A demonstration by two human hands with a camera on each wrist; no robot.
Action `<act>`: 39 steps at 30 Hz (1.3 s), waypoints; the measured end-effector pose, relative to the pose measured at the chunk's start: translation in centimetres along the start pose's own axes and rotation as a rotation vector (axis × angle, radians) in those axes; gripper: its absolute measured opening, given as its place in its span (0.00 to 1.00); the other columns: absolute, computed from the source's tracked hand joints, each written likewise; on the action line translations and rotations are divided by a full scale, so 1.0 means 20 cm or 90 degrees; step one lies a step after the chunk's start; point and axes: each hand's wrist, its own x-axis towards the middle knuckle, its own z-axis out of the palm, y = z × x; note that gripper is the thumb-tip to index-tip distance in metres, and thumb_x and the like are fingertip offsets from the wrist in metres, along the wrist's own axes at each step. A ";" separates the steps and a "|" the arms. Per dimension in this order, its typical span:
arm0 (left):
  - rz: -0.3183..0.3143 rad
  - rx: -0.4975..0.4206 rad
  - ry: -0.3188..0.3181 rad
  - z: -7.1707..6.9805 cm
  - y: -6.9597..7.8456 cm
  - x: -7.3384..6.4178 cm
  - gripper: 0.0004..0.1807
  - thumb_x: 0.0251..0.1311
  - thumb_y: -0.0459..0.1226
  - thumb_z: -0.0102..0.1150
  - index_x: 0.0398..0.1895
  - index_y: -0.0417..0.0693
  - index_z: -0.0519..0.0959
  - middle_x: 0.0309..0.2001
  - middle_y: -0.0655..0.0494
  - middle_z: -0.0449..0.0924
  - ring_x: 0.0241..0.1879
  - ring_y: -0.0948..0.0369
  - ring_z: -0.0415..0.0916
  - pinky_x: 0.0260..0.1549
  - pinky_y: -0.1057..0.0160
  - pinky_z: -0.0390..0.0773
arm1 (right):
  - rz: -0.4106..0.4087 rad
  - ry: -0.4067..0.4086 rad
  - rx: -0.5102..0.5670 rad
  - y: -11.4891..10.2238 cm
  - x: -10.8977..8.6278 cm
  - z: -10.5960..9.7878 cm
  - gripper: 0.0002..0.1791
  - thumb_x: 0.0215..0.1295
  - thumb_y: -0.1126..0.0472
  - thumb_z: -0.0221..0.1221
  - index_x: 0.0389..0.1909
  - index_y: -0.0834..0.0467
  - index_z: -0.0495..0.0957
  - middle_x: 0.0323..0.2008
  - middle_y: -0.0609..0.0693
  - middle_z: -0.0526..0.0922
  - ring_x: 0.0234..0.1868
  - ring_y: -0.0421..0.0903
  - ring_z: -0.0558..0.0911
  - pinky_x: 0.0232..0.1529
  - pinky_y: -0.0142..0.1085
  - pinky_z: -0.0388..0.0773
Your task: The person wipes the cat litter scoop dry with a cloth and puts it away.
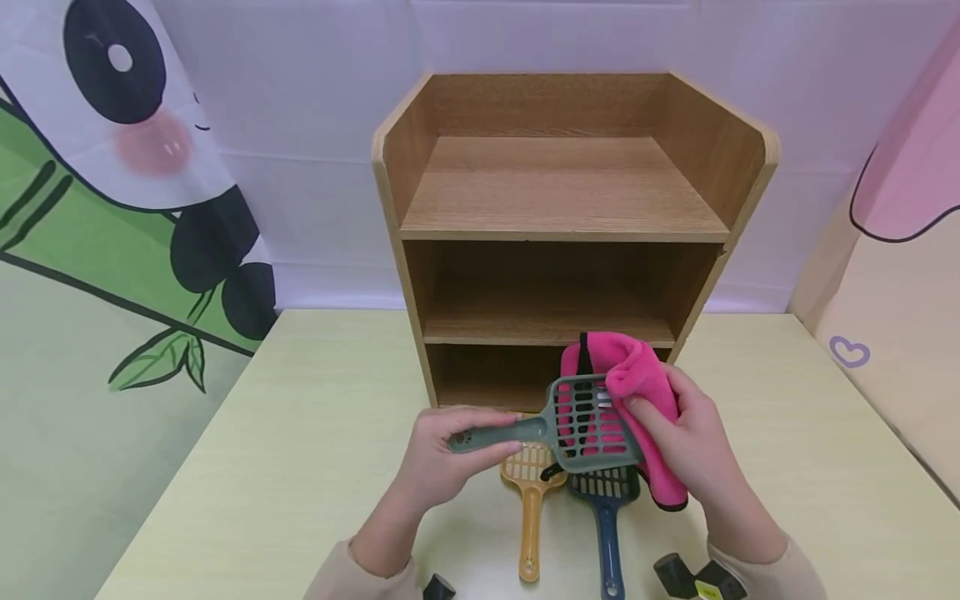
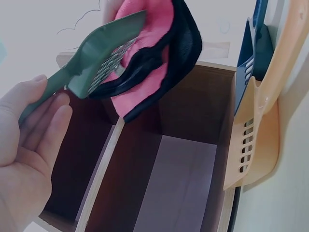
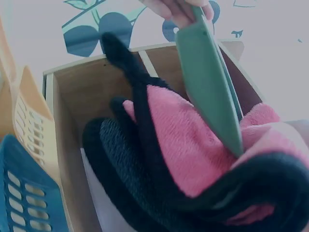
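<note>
My left hand (image 1: 453, 454) grips the handle of a green slotted litter scoop (image 1: 592, 425), thumb and fingers on either side of it. The scoop is raised above the table, its slotted head pointing right. In my right hand (image 1: 693, 429) is a bright pink cloth (image 1: 645, 375) with black edging, pinched against the right edge of the scoop's head. Part of the cloth hangs behind the slots, as the left wrist view also shows with the pink cloth (image 2: 149, 53) against the scoop. In the right wrist view the cloth (image 3: 188, 140) folds around the green scoop's end.
A yellow scoop (image 1: 530, 517) and a dark blue scoop (image 1: 609, 533) lie on the table (image 1: 300, 467) below the hands, handles toward me. Behind them stands a wooden shelf unit (image 1: 562, 187) with an upper tray and two compartments. A printed curtain (image 1: 315, 125) hangs behind.
</note>
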 end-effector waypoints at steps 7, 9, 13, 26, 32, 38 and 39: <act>0.064 0.014 0.061 0.02 -0.03 0.00 0.14 0.42 0.21 0.68 0.37 0.33 0.83 0.37 0.37 0.84 0.37 0.65 0.84 0.26 0.66 0.84 | 0.064 -0.052 0.152 -0.02 -0.01 0.01 0.27 0.69 0.52 0.53 0.66 0.53 0.59 0.48 0.46 0.75 0.42 0.36 0.81 0.41 0.31 0.83; 0.074 0.023 0.089 0.03 -0.03 0.00 0.15 0.41 0.20 0.69 0.37 0.33 0.83 0.37 0.37 0.84 0.39 0.65 0.84 0.29 0.66 0.84 | 0.084 -0.075 0.211 -0.03 -0.02 0.02 0.28 0.70 0.52 0.51 0.67 0.53 0.57 0.48 0.43 0.76 0.43 0.36 0.82 0.42 0.31 0.83; 0.096 0.018 0.134 0.05 -0.03 0.00 0.17 0.41 0.19 0.68 0.39 0.33 0.83 0.38 0.37 0.84 0.41 0.64 0.84 0.32 0.66 0.84 | 0.139 -0.108 0.328 -0.05 -0.04 0.04 0.31 0.72 0.46 0.46 0.71 0.50 0.51 0.50 0.39 0.76 0.47 0.36 0.82 0.46 0.30 0.81; 0.164 0.059 0.217 0.21 -0.09 -0.03 0.21 0.43 0.22 0.69 0.46 0.35 0.82 0.42 0.39 0.84 0.38 0.57 0.84 0.33 0.68 0.84 | 0.189 -0.180 0.638 -0.12 -0.12 0.17 0.33 0.74 0.40 0.34 0.72 0.47 0.38 0.61 0.38 0.69 0.59 0.36 0.74 0.57 0.29 0.75; 0.201 0.085 0.201 0.26 -0.10 -0.04 0.18 0.48 0.26 0.68 0.45 0.32 0.81 0.41 0.36 0.83 0.40 0.52 0.85 0.37 0.65 0.84 | 0.239 -0.126 0.527 -0.15 -0.12 0.21 0.37 0.73 0.48 0.45 0.72 0.42 0.32 0.70 0.47 0.49 0.69 0.48 0.55 0.58 0.32 0.74; 0.279 0.210 0.163 0.28 -0.07 -0.05 0.13 0.50 0.30 0.68 0.38 0.30 0.83 0.37 0.38 0.85 0.38 0.53 0.85 0.38 0.67 0.83 | 0.252 -0.079 0.508 -0.13 -0.09 0.22 0.38 0.74 0.57 0.45 0.73 0.46 0.31 0.74 0.50 0.46 0.72 0.51 0.57 0.61 0.35 0.71; 0.293 0.232 0.157 0.28 -0.07 -0.04 0.12 0.51 0.31 0.68 0.37 0.30 0.83 0.37 0.39 0.85 0.37 0.54 0.85 0.38 0.68 0.83 | 0.253 -0.075 0.508 -0.13 -0.08 0.22 0.38 0.74 0.59 0.45 0.74 0.46 0.31 0.74 0.51 0.46 0.72 0.51 0.57 0.61 0.36 0.70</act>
